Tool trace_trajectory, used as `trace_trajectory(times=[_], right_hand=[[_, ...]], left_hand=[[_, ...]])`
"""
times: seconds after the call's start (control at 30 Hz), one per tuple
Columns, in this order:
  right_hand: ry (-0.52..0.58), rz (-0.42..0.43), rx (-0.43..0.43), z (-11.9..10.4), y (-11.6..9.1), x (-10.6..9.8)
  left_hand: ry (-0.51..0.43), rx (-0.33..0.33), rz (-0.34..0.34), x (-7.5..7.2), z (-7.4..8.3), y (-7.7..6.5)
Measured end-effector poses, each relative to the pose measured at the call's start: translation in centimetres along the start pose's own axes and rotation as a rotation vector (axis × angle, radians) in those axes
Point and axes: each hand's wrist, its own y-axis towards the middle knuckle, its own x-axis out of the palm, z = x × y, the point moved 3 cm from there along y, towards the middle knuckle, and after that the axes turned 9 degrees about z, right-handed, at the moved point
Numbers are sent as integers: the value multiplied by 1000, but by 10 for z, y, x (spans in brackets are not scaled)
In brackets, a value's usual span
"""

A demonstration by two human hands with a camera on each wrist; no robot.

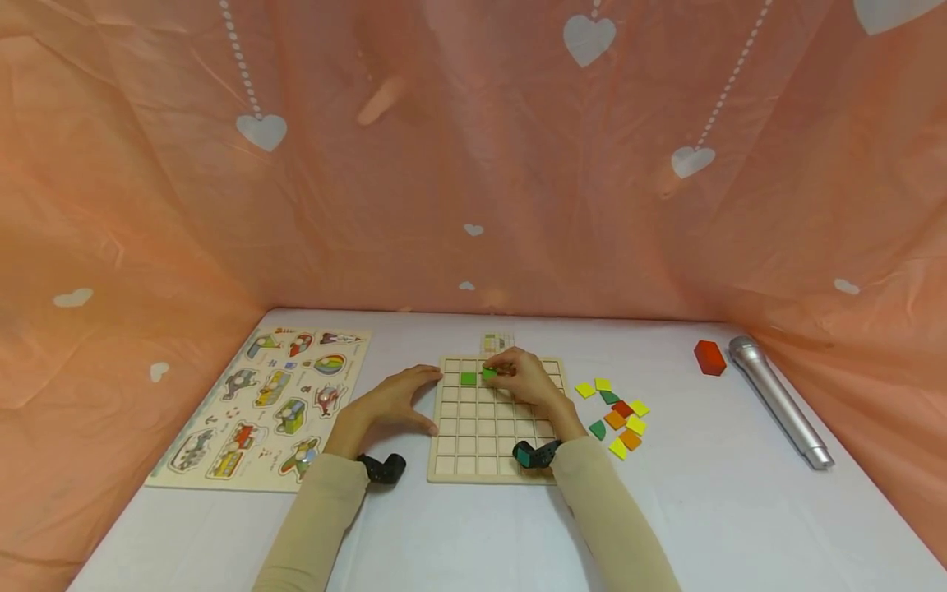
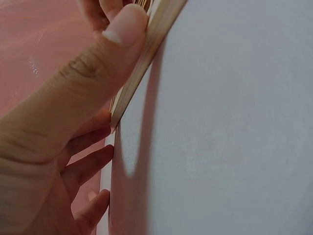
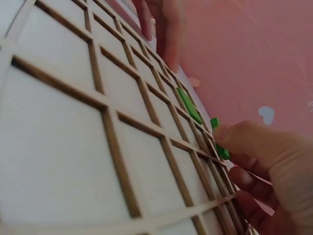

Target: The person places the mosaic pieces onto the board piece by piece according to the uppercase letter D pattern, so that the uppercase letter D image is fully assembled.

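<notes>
A wooden grid board lies on the table, with one green square tile lying in a cell near its far edge. My right hand pinches a second green tile between thumb and finger, just right of the first and over the far rows. My left hand rests at the board's left side, thumb and fingertips spread along the edge. In the left wrist view the thumb touches the board's rim.
Loose yellow, orange, red and green pieces lie right of the board. Behind it is a small patterned card. A picture puzzle board lies at left; a red block and a silver microphone are at right.
</notes>
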Motion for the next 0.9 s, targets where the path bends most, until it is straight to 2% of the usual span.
trace_trajectory(times=[0.33, 0.5, 0.63, 0.9], right_hand=[[-67, 27, -34, 0, -1, 7], [-43, 20, -62, 1, -3, 7], [-24, 17, -49, 2, -3, 8], [-61, 36, -77, -1, -3, 3]], left_hand=[[-1, 5, -3, 1, -2, 1], [-8, 5, 2, 1, -2, 1], [-4, 13, 2, 1, -2, 1], [2, 7, -6, 1, -2, 1]])
